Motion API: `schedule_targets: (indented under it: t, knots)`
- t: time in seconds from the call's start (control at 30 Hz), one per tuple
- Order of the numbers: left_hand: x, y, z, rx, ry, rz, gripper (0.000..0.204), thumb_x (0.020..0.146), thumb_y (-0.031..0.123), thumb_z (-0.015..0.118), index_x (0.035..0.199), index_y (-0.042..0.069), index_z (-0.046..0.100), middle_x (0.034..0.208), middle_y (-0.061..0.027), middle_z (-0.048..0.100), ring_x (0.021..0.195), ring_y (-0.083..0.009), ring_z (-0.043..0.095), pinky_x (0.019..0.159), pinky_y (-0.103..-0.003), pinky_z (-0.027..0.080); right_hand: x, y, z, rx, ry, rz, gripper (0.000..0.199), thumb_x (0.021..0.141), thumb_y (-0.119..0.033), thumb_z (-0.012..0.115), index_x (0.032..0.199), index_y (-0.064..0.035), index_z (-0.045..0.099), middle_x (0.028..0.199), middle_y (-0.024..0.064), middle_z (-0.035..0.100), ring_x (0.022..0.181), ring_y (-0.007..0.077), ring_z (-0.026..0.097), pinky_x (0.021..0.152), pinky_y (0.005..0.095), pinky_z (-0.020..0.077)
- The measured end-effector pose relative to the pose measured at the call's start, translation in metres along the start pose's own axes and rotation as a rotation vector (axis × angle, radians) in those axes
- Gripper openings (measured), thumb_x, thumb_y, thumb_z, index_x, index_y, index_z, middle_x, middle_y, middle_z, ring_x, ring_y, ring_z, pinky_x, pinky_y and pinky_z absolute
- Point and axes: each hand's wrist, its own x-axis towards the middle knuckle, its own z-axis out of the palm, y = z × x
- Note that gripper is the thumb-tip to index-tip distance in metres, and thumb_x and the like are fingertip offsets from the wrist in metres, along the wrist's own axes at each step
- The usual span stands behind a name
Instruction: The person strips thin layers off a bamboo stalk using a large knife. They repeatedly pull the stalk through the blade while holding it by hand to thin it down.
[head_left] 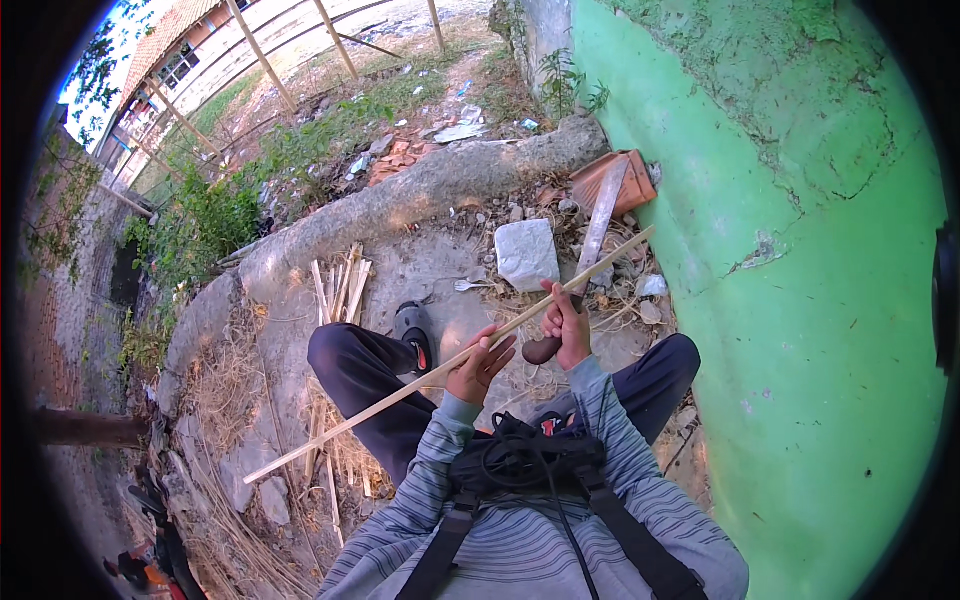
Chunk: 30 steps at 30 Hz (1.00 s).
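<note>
The left hand (485, 368) and the right hand (567, 326) are kept near each other, with a small gap between them. By the left hand, the strip (420, 385) is held between the thumb and the half-curled fingers, and the grip looks rather loose. By the right hand, the handle of the knife (599, 222) is clasped, while the thumb and forefinger are placed at the strip. The strip is held slantwise across the lap, its low end at the left, above the ground (395, 280), and its high end near the wall (810, 390). It is crossed by the blade just beyond the right hand; whether they touch cannot be told.

If the knife is drawn along the strip, a slip could be caused by the loose left grip, and the left fingers could be met by the edge. The right fingertips may also be nicked, since the strip and the handle are shared by 1 hand. The far end could be knocked on the wall if the strip is turned. Below the strip the left leg (375, 375) is bent, so it could be struck by a badly guided cut.
</note>
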Motion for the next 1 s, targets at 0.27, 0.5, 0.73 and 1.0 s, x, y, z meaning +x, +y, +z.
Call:
schedule_targets:
  t: [0.27,0.5,0.73,1.0]
  knots:
    - [-0.045,0.028,-0.015,0.622,-0.454,-0.406,0.049,0.104,0.028,0.054,0.143,-0.001,0.047,0.136,-0.0177,0.059,0.119,-0.0269,0.062,0.102,-0.038,0.05,0.019,0.0,-0.02,0.161,0.017,0.1,0.029,0.099,-0.036,0.064,0.104,-0.0073,0.058,0.059,-0.0095,0.031,0.045,0.0017,0.031,0.048,0.0216,0.03]
    - [-0.06,0.108,0.003,1.418,-0.019,0.342,0.026,0.102,0.023,0.061,0.114,0.001,0.066,0.083,-0.0041,0.065,0.073,-0.0082,0.059,0.066,-0.025,0.047,0.021,-0.008,-0.032,0.09,0.018,0.111,0.032,0.099,-0.037,0.064,0.107,-0.0068,0.059,0.059,-0.0093,0.03,0.045,0.0021,0.03,0.048,0.0217,0.0303]
    - [-0.034,0.078,-0.049,1.312,-0.259,-0.259,0.037,0.103,0.036,0.053,0.092,0.003,0.065,0.059,-0.0029,0.05,0.055,-0.0166,0.051,0.056,-0.035,0.045,0.023,-0.003,-0.036,-0.21,0.206,0.034,0.04,0.099,-0.042,0.063,0.111,-0.0041,0.064,0.059,-0.0081,0.036,0.045,0.0025,0.035,0.045,0.0225,0.0311]
    - [-0.01,0.034,-0.041,1.737,0.066,0.047,0.034,0.103,0.034,0.049,0.09,0.006,0.063,0.076,-0.0204,0.068,0.077,-0.0436,0.065,0.067,-0.055,0.049,0.003,0.055,-0.098,-0.565,0.381,0.005,0.033,0.096,-0.036,0.063,0.096,-0.0027,0.065,0.056,-0.0038,0.044,0.041,0.006,0.041,0.039,0.0235,0.0326]
